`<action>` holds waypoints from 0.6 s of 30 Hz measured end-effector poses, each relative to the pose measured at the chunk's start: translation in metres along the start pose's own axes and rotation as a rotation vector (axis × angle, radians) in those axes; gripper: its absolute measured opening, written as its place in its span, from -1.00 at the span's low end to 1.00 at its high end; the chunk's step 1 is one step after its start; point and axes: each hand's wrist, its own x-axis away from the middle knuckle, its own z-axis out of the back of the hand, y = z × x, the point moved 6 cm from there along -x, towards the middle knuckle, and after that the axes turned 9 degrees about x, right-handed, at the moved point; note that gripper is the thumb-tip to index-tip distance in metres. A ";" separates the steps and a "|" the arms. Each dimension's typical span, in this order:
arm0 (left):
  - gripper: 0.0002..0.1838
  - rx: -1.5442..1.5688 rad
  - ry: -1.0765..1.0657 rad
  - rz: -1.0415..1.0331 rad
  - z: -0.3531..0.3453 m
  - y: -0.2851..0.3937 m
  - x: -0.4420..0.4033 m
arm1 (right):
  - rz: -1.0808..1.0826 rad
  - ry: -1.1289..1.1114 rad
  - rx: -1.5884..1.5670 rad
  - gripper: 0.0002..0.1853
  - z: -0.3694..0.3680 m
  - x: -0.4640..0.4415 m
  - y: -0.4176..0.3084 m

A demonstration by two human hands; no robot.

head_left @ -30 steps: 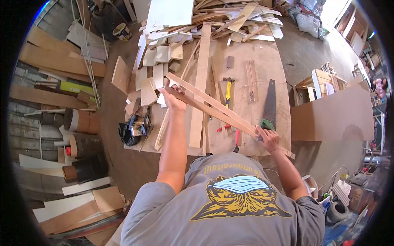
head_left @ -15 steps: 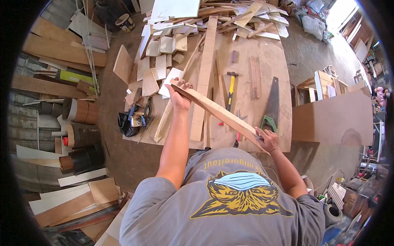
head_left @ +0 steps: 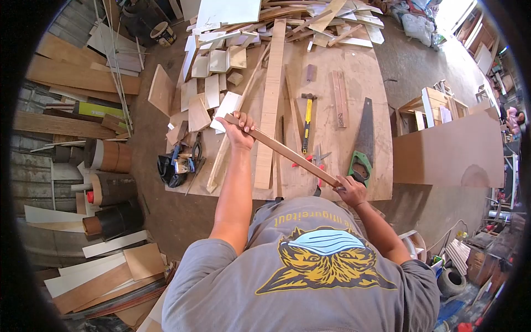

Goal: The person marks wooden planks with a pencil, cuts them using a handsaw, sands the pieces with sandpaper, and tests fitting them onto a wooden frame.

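Note:
A narrow wooden strip (head_left: 293, 156) slants across in front of my chest, held between both hands above the plywood worktop (head_left: 354, 77). My left hand (head_left: 240, 130) wraps round its upper left end, fingers over the top edge. At the lower right end, my right hand (head_left: 350, 191) is closed round the wood. Just beyond the strip lie red-handled snips (head_left: 317, 158) and a yellow-handled hammer (head_left: 307, 123). Right of them rests a handsaw (head_left: 364, 138) with a green handle. A long flat board (head_left: 272, 99) runs lengthwise beneath the strip's left part.
Wood offcuts (head_left: 213, 63) pile up at the worktop's far left, with more scrap along the far edge. Pliers (head_left: 197, 149) and a black bag (head_left: 168, 169) sit at the near left corner. A large brown panel (head_left: 448, 152) stands to the right.
The strip has been turned about its length, so a narrower face shows now. My right hand has shifted slightly left with its end; the snips are more exposed.

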 end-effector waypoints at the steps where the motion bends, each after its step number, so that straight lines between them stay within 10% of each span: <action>1: -0.27 0.006 -0.003 0.008 -0.002 0.000 0.002 | -0.009 0.013 -0.005 -0.51 0.000 0.001 -0.001; 18: -0.39 -0.032 0.050 0.029 -0.005 -0.001 0.006 | -0.098 -0.011 0.094 -0.48 -0.014 0.022 -0.009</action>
